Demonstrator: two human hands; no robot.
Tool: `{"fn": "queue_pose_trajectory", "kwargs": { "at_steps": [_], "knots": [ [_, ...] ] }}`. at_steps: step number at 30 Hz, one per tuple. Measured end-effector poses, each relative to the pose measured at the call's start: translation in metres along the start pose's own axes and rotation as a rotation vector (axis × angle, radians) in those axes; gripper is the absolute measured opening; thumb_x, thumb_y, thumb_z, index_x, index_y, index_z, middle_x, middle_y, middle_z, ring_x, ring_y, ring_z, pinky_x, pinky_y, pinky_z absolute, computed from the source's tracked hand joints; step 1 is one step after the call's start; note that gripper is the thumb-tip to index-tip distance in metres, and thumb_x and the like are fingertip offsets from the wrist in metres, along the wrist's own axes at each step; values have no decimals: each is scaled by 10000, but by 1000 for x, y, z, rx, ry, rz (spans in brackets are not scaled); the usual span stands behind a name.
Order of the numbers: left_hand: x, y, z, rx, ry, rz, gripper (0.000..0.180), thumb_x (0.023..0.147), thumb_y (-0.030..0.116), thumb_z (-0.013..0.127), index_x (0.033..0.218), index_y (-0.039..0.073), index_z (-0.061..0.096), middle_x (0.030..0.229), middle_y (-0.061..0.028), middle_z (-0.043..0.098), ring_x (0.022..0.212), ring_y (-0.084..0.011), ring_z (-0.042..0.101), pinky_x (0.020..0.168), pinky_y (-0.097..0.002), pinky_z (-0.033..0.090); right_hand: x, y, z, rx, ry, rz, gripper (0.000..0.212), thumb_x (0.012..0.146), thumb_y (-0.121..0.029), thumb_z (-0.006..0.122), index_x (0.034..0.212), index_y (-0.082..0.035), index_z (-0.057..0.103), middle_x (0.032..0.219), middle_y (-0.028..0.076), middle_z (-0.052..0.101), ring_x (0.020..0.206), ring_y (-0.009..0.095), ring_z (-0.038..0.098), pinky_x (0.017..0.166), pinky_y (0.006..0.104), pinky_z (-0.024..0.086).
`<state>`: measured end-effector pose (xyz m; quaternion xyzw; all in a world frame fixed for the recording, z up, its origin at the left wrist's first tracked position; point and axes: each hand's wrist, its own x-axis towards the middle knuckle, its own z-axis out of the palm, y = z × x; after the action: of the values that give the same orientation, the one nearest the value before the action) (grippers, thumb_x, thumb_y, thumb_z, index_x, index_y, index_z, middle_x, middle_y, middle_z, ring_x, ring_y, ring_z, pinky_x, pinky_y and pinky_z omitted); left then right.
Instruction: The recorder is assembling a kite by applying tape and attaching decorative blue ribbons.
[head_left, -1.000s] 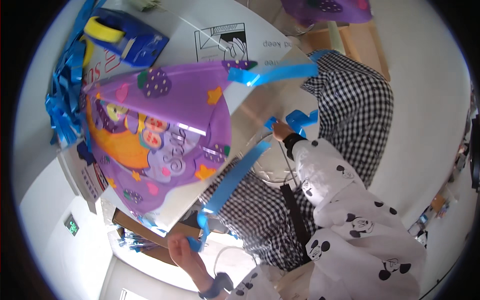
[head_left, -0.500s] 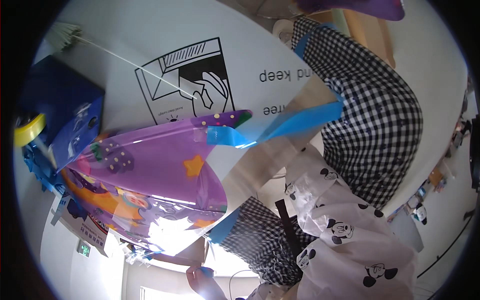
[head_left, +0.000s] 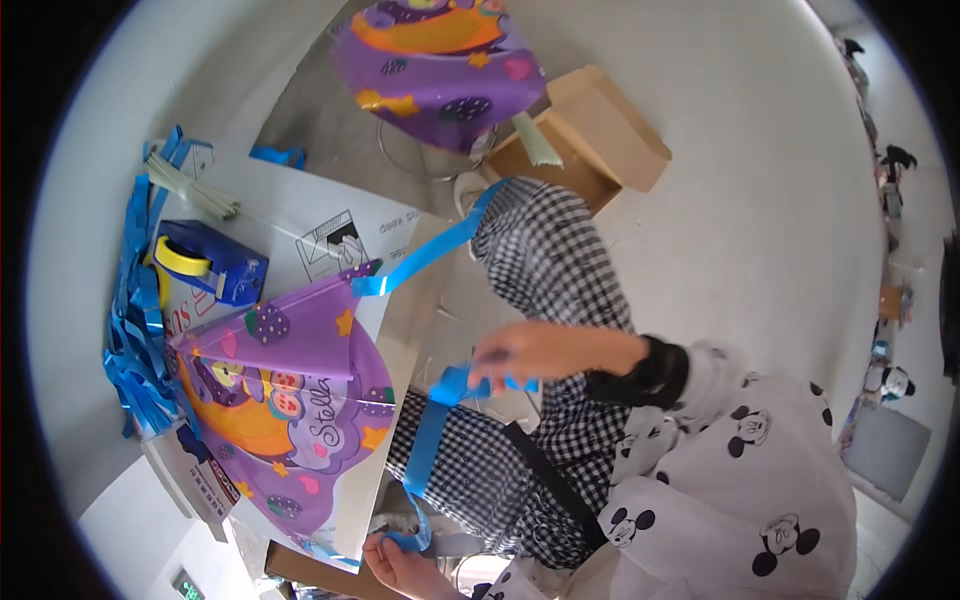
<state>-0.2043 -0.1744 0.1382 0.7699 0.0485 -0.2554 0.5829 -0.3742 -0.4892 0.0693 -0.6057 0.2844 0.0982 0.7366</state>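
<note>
A purple triangular printed plastic sheet (head_left: pixel 340 385) with stars and berries lies on a white board or box top. A flat blue ribbon (head_left: pixel 415 262) runs from its upper corner over my checkered knee. My right hand (head_left: pixel 500 362), a little smeared by motion, is closed on a second blue ribbon (head_left: pixel 428 445) beside the sheet's edge, above my lap. That ribbon drops toward the lower edge of the picture, where my left hand (head_left: pixel 395 567) pinches its curled lower end near the sheet's bottom corner. The fingertips of my right hand are partly hidden.
A blue tape dispenser (head_left: pixel 240 275) with a yellow roll, a bundle of pale sticks (head_left: pixel 195 188) and a pile of blue ribbons (head_left: pixel 140 320) lie past the sheet. Another purple sheet (head_left: pixel 440 75) and an open cardboard box (head_left: pixel 570 165) stand farther up.
The purple sheet, close and tilted up before, now lies lower and flatter, and the view is wider. My right hand has come into view with blue ribbon. My left hand stays near the lower edge.
</note>
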Motion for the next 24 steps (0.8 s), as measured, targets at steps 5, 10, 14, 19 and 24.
{"fn": "queue_pose_trajectory", "kwargs": {
  "at_steps": [5,10,14,19,24],
  "knots": [
    [-23,19,15,357,88,86,139,896,34,476,923,-36,593,952,-147,578,819,-257,557,731,-381,450,-104,-32,-90,203,941,-283,268,959,-259,535,992,-50,698,896,28,678,758,76,591,695,223,467],
    [-37,34,26,342,54,145,137,890,64,477,905,-25,581,920,-105,531,807,-234,519,757,-343,427,-172,20,-193,-51,1515,-273,327,937,-310,545,936,-27,711,938,49,674,869,126,573,759,274,429],
    [-42,43,37,296,23,169,129,905,78,488,902,-8,583,862,-70,541,784,-191,507,755,-322,417,-169,102,-289,-172,1711,-110,310,889,-292,560,889,-35,733,806,81,683,722,165,598,656,319,444],
    [-44,45,42,289,18,178,114,926,90,510,938,-11,563,874,-57,552,788,-159,491,748,-305,407,-126,188,-362,67,1856,-36,271,857,-218,566,878,0,726,785,117,685,720,181,609,650,308,461],
    [-47,44,42,399,109,195,92,917,67,519,908,-20,546,860,-59,542,791,-172,484,759,-311,408,-66,236,-378,642,1809,-233,247,842,-177,590,931,26,698,875,118,680,779,185,620,661,297,481]
  ]
}}
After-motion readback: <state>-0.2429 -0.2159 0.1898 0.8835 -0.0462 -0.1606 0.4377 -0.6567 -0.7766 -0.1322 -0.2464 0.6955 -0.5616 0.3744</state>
